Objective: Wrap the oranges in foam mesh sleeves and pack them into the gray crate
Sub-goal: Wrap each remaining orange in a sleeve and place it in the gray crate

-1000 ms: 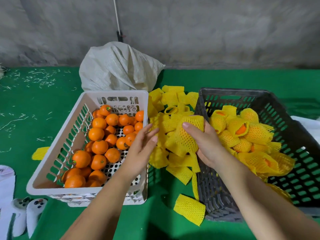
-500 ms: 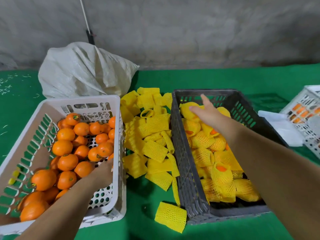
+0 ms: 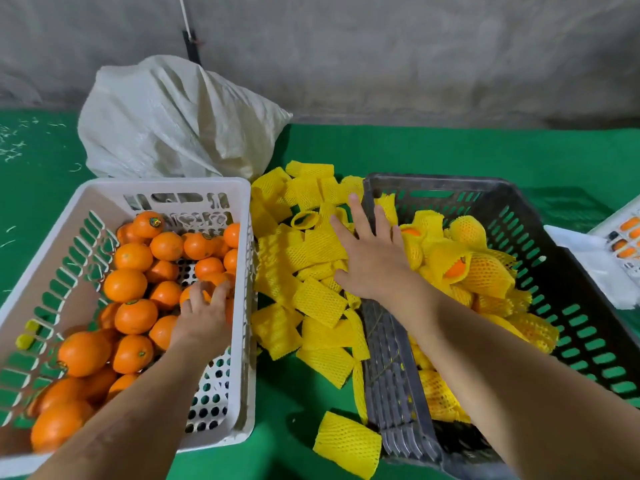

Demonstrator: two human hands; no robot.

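Bare oranges (image 3: 126, 285) fill the white crate (image 3: 166, 185) on the left. My left hand (image 3: 204, 315) is inside it near the right wall, fingers curled over one orange (image 3: 188, 295). A loose pile of yellow foam mesh sleeves (image 3: 318, 299) lies between the two crates. My right hand (image 3: 374, 261) hovers flat with fingers spread over the pile's right side and the left rim of the gray crate (image 3: 433, 183), holding nothing. Several sleeved oranges (image 3: 485, 271) lie in the gray crate.
A stuffed white sack (image 3: 173, 123) stands behind the white crate. One sleeve (image 3: 346, 445) lies alone on the green cloth (image 3: 450, 150) near the front. White sheets (image 3: 588, 265) and another white crate (image 3: 623, 233) sit at the right edge. A concrete wall closes the back.
My right hand left the wrapped orange in the gray crate and pulled back left over the sleeve pile. My left hand went into the white crate and closed on an orange.
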